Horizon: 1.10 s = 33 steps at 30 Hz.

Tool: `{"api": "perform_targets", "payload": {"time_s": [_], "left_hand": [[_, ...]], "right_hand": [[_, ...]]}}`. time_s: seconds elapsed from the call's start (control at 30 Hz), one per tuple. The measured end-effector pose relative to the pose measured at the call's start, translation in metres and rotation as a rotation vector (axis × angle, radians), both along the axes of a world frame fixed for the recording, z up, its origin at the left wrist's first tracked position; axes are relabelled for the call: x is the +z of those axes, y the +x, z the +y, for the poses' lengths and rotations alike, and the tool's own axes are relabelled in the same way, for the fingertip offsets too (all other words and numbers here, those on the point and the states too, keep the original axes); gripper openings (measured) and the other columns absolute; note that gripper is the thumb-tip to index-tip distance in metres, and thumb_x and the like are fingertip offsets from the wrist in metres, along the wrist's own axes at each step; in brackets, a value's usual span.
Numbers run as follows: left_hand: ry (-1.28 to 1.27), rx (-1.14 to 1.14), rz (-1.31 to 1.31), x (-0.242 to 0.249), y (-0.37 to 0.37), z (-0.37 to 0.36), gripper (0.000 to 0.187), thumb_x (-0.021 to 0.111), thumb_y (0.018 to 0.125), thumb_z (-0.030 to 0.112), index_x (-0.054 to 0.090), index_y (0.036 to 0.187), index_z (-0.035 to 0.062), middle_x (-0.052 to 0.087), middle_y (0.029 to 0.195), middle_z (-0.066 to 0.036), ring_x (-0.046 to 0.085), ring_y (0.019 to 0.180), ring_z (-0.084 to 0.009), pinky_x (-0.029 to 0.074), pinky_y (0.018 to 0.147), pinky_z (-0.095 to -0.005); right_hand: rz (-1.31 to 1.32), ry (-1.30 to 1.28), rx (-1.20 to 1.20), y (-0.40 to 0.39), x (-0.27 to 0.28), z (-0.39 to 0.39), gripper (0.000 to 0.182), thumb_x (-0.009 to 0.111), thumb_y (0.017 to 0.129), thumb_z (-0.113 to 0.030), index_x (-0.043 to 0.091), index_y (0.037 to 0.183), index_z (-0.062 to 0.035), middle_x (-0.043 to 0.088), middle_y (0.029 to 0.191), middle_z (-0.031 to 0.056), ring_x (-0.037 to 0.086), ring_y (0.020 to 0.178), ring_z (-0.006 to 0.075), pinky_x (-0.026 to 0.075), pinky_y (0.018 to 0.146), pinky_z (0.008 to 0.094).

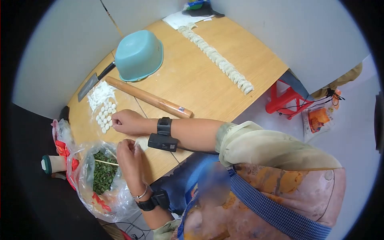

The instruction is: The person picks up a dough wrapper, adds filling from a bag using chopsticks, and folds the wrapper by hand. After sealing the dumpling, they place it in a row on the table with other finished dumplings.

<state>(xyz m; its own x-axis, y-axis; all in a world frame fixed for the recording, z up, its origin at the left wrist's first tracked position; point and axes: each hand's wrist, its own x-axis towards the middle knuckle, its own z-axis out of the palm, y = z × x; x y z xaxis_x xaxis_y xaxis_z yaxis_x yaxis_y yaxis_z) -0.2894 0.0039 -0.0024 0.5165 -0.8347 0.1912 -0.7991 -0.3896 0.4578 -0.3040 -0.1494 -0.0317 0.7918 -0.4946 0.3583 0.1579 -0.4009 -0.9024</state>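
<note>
Spanning most of the view, a wooden counter (200,76) is seen, and both hands are worked at its near edge. Beyond the left hand's fingertips, a clear plastic bag (86,168) of chopped green filling (105,174) lies open, with a thin stick (106,162) rested across it. Well beyond the right hand's knuckles, an upturned teal basin (139,54) and a rolling pin (150,98) are set, and farther off a long row of folded dumplings (218,60) is laid out. Just ahead of the right hand (128,122), small dough pieces (105,116) are clustered beside a heap of flour (100,94); its fingers are curled, though whether a piece is pinched cannot be told. A dough wrapper (141,142) is held in the narrowly closed fingers of the left hand (130,158), between the two hands. A wrapper is judged to be readied for filling; next, a steady cupped wrapper and a modest scoop of greens would be called for.
</note>
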Motion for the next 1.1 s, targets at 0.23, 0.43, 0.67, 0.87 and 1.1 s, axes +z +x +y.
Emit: {"api": "perform_targets", "payload": {"time_s": [0.23, 0.43, 0.67, 0.87, 1.1], "left_hand": [[-0.052, 0.016, 0.04, -0.002, -0.004, 0.002, 0.019, 0.068, 0.075, 0.002, 0.054, 0.088, -0.002, 0.056, 0.08, -0.017, 0.054, 0.076, -0.0338, 0.044, 0.072, -0.0406], [-0.024, 0.035, -0.02, 0.004, -0.012, 0.002, 0.018, 0.068, 0.073, 0.0, 0.06, 0.088, -0.0016, 0.059, 0.08, -0.014, 0.056, 0.074, -0.029, 0.046, 0.071, -0.0376], [-0.208, 0.192, 0.024, 0.012, -0.012, 0.007, 0.009, 0.065, 0.082, 0.008, 0.061, 0.083, -0.0006, 0.062, 0.074, -0.01, 0.057, 0.066, -0.0175, 0.047, 0.064, -0.0309], [-0.572, 0.192, 0.519, -0.004, 0.014, 0.008, 0.009, 0.062, 0.089, 0.003, 0.06, 0.094, -0.0027, 0.062, 0.079, -0.002, 0.057, 0.066, -0.0072, 0.046, 0.06, -0.0201], [-0.599, 0.262, 0.533, -0.004, 0.022, 0.01, 0.009, 0.062, 0.088, 0.003, 0.06, 0.094, -0.0023, 0.061, 0.079, -0.001, 0.056, 0.069, -0.0059, 0.046, 0.062, -0.0193]], "right_hand": [[0.0, -0.061, -0.032, -0.005, 0.004, 0.002, 0.015, 0.057, 0.081, -0.019, 0.059, 0.078, -0.0045, 0.061, 0.07, 0.0132, 0.059, 0.066, 0.0313, 0.044, 0.061, 0.0416], [0.047, -0.033, 0.018, -0.009, 0.005, -0.001, 0.012, 0.056, 0.077, -0.018, 0.06, 0.077, -0.0069, 0.063, 0.073, 0.0157, 0.061, 0.07, 0.0358, 0.045, 0.062, 0.0453], [-0.086, 0.224, 0.182, 0.002, -0.012, -0.007, 0.018, 0.056, 0.088, -0.021, 0.06, 0.08, -0.0057, 0.062, 0.071, 0.0082, 0.058, 0.062, 0.0195, 0.046, 0.058, 0.0343], [0.143, 0.659, 0.58, -0.004, 0.005, -0.011, 0.019, 0.053, 0.093, -0.02, 0.064, 0.088, -0.0053, 0.061, 0.078, 0.0017, 0.058, 0.069, 0.0089, 0.048, 0.061, 0.0217], [0.212, 0.438, 0.746, -0.009, 0.013, -0.011, 0.021, 0.055, 0.092, -0.023, 0.065, 0.094, -0.0054, 0.057, 0.08, -0.0027, 0.052, 0.073, 0.0059, 0.044, 0.066, 0.0213]]}}
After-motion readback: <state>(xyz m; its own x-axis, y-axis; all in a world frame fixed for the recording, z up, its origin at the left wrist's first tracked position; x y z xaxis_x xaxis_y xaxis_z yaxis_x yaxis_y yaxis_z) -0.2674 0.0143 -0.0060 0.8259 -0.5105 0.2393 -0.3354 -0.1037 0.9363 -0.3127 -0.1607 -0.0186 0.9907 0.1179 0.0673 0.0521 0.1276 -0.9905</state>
